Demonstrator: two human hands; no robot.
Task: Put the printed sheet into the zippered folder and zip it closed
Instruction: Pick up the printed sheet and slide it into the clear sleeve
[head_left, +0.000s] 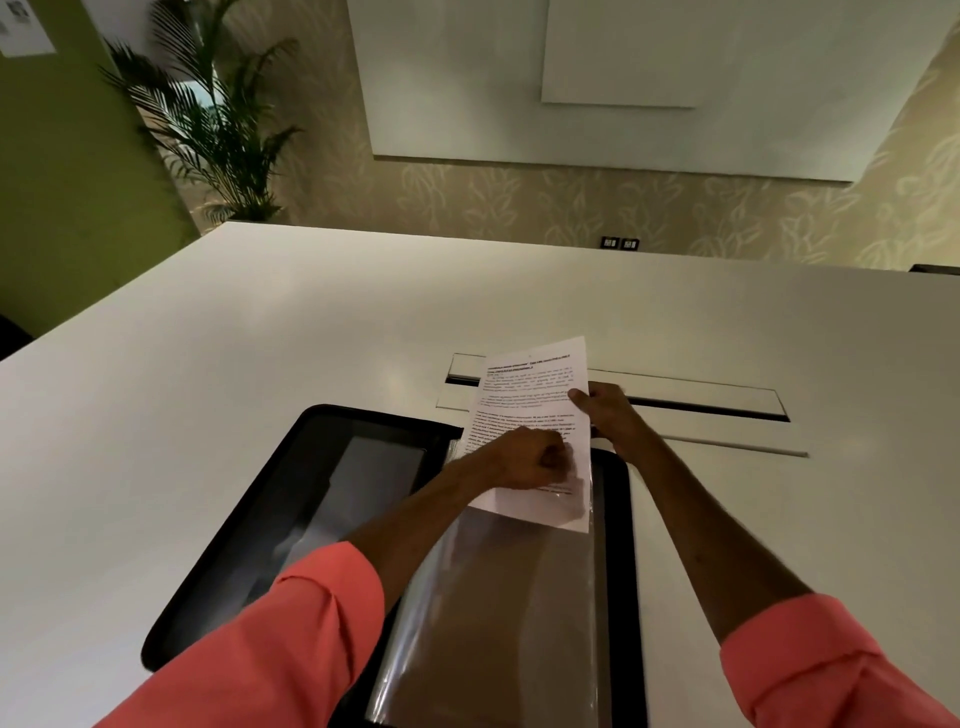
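Printed sheet (524, 415): pinched at its right edge by right hand (610, 413), arm outstretched. Left hand (524, 457): fisted grip over the sheet's lower half, clasping it. Beneath both grips: zippered folder (311, 493), open flat on counter (208, 338), clear sleeve (498, 613) uppermost.

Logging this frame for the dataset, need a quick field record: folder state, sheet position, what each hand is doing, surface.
folder: zippered folder lies open flat, black, unzipped
sleeve: clear plastic sleeve on the folder's right half
sheet: printed sheet, lower end at the sleeve's top opening, most of it still outside
left hand: left hand closed at the sleeve's top edge, over the sheet
right hand: right hand pinching the sheet's right edge
surface: white table
task status: sheet not fully in, folder not zipped
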